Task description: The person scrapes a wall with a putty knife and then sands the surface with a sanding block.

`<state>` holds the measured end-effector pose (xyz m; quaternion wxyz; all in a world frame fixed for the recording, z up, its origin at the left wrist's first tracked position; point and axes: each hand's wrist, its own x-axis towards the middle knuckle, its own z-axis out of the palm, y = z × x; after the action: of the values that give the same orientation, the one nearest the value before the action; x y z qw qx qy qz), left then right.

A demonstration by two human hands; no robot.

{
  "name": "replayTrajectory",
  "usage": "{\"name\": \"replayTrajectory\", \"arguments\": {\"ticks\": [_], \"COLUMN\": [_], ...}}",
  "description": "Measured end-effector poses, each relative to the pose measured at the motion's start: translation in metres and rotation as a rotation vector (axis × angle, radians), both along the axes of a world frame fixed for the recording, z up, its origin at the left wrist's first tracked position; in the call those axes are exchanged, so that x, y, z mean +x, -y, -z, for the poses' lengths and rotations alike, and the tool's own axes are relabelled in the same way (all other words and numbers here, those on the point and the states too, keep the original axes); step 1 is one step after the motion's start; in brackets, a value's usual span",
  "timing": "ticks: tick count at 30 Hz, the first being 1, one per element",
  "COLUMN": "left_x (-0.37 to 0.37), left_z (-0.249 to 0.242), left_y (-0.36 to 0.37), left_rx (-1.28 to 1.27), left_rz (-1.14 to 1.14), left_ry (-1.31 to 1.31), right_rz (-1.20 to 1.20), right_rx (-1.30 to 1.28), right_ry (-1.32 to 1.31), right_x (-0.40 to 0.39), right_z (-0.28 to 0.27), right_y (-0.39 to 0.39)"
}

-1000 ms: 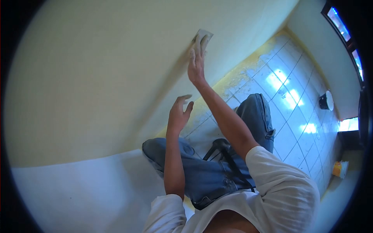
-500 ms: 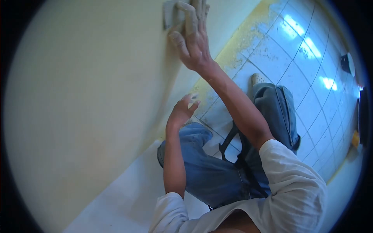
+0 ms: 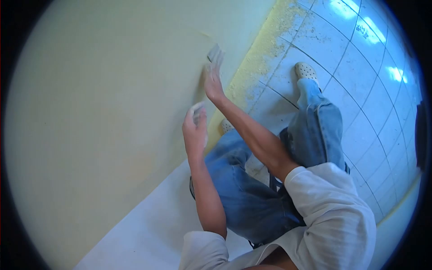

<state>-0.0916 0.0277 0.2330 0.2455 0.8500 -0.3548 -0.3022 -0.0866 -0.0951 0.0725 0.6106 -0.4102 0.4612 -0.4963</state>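
Observation:
My right hand [image 3: 214, 78] lies nearly flat against the pale yellow wall [image 3: 112, 112], its dusty fingers pressing a small grey piece of sandpaper [image 3: 213, 52]. One corner of the sheet sticks out past the fingertips; the rest is hidden under them. Closer to me and just off the wall, my left hand [image 3: 195, 128] is raised with loosely curled, dusty fingers. A gap shows between its thumb and fingers, and no object can be made out there.
Yellowish dust [image 3: 252, 67] lies along the foot of the wall on white floor tiles [image 3: 324, 40]. My knees are bent, and a beige clog [image 3: 306, 71] stands on the tiles. A dark object [image 3: 422, 135] is at the far right edge.
My right hand has slid down the wall towards me with the sandpaper. My left hand has moved left and slightly up, closer to the right hand. The view has shifted a little.

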Motion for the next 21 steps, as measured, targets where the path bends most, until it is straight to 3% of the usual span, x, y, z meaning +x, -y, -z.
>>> {"name": "replayTrajectory", "arguments": {"ticks": [3, 8, 12, 16, 18, 21], "left_x": [0.0, -0.004, -0.007, -0.006, -0.006, -0.012], "left_z": [-0.005, -0.015, -0.015, -0.009, -0.008, -0.012], "left_y": [-0.002, 0.015, 0.033, 0.039, 0.041, 0.044], "left_rx": [-0.098, -0.318, -0.439, -0.455, -0.431, -0.451], "left_rz": [-0.066, -0.106, -0.049, -0.075, -0.076, -0.072], "left_ry": [0.064, 0.114, 0.18, 0.196, 0.179, 0.177], "right_rz": [0.002, 0.156, 0.141, 0.13, 0.128, 0.144], "right_rx": [0.122, -0.038, -0.118, 0.024, 0.16, 0.026], "right_ry": [-0.002, -0.015, 0.078, -0.048, -0.061, -0.032], "right_x": [0.003, 0.009, 0.006, 0.013, 0.015, 0.014], "right_z": [-0.011, -0.068, -0.039, 0.012, 0.015, -0.024], "right_y": [0.004, 0.001, -0.009, -0.018, -0.018, -0.018]}}
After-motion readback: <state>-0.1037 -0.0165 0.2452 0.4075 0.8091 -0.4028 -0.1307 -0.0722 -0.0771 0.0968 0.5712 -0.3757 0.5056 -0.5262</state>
